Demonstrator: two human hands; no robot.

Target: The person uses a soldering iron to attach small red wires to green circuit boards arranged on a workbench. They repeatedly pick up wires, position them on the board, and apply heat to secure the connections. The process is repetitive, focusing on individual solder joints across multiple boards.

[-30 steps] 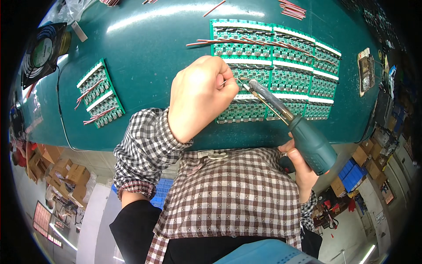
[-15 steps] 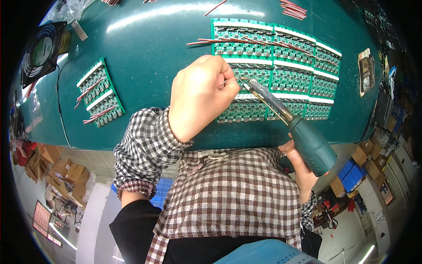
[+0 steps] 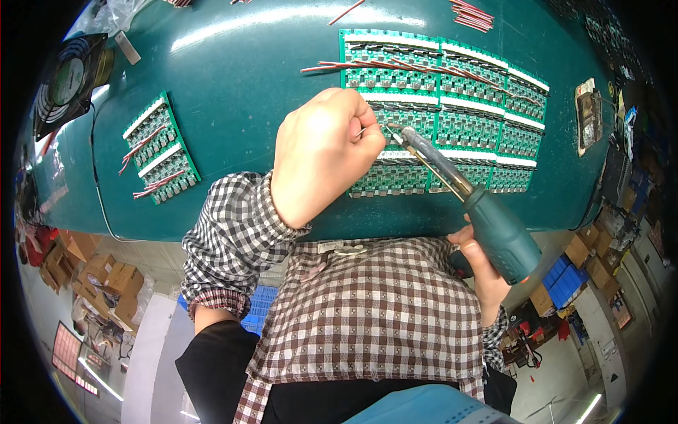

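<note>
In my right hand is a green-handled soldering iron, held at its grip near the table's front edge. Its metal barrel slopes up and left, and the tip is over the panel of green circuit boards. Closed in a pinch beside that tip, my left hand covers part of the panel's left side. A short piece of thin wire pokes out at its fingertips; the rest of it is hidden. Red and black wires lie across the upper rows of boards.
A smaller circuit board panel with wires lies at left, near a black fan and its cable. More cut wires are at the far edge. A worn block-shaped thing sits at right on the green table.
Almost nothing differs. The soldering iron's tip has shifted very slightly; my left hand holds its place.
</note>
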